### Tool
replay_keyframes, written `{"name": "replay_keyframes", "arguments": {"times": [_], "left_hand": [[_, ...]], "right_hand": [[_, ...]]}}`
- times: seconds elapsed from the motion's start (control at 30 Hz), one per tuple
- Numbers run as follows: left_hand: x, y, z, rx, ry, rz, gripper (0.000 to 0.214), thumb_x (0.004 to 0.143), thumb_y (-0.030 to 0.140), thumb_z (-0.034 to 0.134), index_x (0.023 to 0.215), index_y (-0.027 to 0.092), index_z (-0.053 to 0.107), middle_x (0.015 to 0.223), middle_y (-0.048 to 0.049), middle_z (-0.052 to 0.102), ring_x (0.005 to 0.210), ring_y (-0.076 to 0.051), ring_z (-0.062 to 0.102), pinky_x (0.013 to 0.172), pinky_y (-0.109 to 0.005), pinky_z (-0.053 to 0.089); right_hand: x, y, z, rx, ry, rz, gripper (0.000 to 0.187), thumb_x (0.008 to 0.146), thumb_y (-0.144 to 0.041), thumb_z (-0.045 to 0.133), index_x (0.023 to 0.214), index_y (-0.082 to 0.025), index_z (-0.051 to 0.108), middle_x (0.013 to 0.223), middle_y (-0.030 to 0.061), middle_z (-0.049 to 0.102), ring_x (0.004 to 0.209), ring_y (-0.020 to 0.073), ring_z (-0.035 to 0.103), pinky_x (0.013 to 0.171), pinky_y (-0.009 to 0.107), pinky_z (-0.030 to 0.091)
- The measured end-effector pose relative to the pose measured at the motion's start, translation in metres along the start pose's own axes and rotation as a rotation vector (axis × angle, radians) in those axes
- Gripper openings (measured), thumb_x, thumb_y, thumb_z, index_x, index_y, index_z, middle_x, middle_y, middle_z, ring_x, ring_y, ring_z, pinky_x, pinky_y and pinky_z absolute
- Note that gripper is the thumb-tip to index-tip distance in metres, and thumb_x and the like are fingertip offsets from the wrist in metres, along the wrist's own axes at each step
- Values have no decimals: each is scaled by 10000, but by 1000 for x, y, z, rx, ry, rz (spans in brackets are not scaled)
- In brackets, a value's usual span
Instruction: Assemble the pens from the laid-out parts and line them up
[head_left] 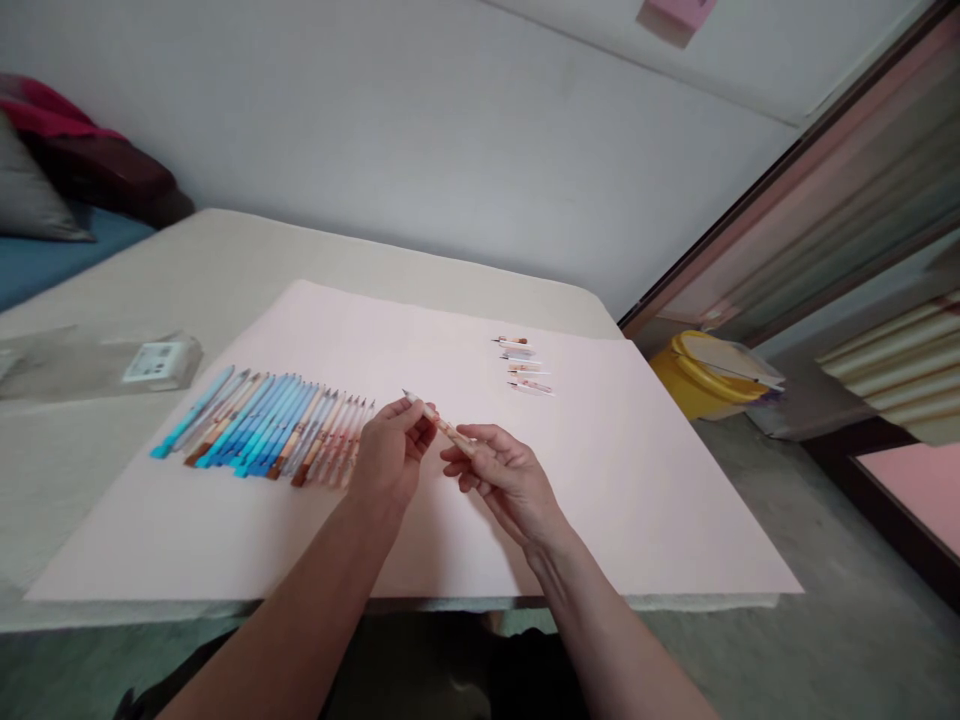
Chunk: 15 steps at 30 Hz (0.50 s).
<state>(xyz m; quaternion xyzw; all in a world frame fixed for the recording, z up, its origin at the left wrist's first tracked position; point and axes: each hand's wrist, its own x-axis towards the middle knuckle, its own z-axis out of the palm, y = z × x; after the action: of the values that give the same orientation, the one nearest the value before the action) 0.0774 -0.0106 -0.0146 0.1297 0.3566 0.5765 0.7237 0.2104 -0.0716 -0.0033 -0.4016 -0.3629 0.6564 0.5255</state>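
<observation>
Both hands hold one slim pale pen (437, 421) over a pink paper sheet (600, 480). My left hand (391, 455) pinches the pen near its pointed tip end. My right hand (504, 482) grips the other end between thumb and fingers. Just left of my left hand lies a row of several pens (262, 430), blue ones to the left and brown and pink ones to the right. Several small pen caps (523, 365) lie farther back on the sheet.
The sheet lies on a beige table (225, 260). A clear plastic package with a white label (161, 362) rests at the table's left. A yellow bucket (701, 380) stands on the floor to the right. Cushions (67, 160) lie at far left.
</observation>
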Motion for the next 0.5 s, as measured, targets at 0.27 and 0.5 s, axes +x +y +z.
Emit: {"name": "replay_keyframes", "arguments": {"times": [0.27,0.5], "left_hand": [[-1,2,2,77,-11,38,130,655,155,688,722,140,578,702,-20,594,669,-103,556,656,-235,437],[-8,2,5,210,51,63,261,601,176,701,829,161,574,677,-8,612,607,-105,552,641,-255,427]], "right_hand": [[0,-6,-8,-118,-61,27,300,780,-328,627,1051,-201,620,918,89,687,731,169,639,598,260,426],[6,0,-6,-381,66,0,214,714,-267,676,905,-171,673,646,-17,610,567,92,509,546,227,365]]}}
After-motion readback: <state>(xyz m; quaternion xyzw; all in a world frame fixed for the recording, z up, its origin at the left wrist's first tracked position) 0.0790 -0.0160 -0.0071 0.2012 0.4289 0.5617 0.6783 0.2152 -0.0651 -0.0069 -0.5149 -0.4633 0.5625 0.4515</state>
